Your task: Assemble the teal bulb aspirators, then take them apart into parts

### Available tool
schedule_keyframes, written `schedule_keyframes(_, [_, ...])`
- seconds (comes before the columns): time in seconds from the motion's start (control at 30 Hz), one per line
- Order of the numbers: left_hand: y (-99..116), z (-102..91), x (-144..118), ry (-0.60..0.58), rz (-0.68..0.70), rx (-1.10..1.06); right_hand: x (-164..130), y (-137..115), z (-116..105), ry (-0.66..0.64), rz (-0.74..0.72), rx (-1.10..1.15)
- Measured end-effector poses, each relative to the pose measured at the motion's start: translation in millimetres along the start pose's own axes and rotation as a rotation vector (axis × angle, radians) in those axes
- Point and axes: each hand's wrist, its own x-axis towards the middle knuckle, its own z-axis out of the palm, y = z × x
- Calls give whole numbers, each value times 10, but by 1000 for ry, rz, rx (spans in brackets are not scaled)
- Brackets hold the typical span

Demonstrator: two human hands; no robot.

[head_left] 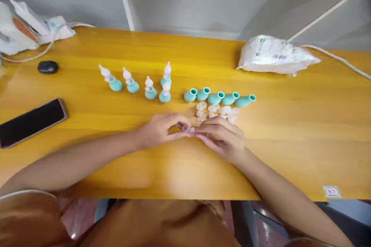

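Observation:
Between my two hands is a small clear plastic piece [186, 128] with a cup-like end. My left hand [162, 130] pinches its left side, while the fingertips of my right hand [222, 136] close on its right end. Just beyond my right hand lie several loose clear plastic parts [213, 108], some hidden by the fingers. Behind those, several teal rubber bulbs [216, 98] lie in a row with their open mouths upward. Farther left stand several teal bulbs fitted with clear tips [150, 92].
A black phone [32, 122] and a black mouse [48, 67] lie at the left. White boxes and a cable [48, 48] fill the far left corner. A white plastic package [275, 54] sits at the back right, and a small sticker [332, 191] is at the front right edge.

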Motion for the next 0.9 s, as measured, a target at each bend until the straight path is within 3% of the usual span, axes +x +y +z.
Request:
schedule_keyframes(0.33, [42,1,11,-22,-59,-4,5,7,-3,-26,0,-14])
schedule_keyframes(0.6, [40,-16,28,-52,5,37,11,14,7,-34,2,41])
schedule_keyframes(0.9, [15,16,-6,6,-42,11,-2,-1,14,-96,126,120])
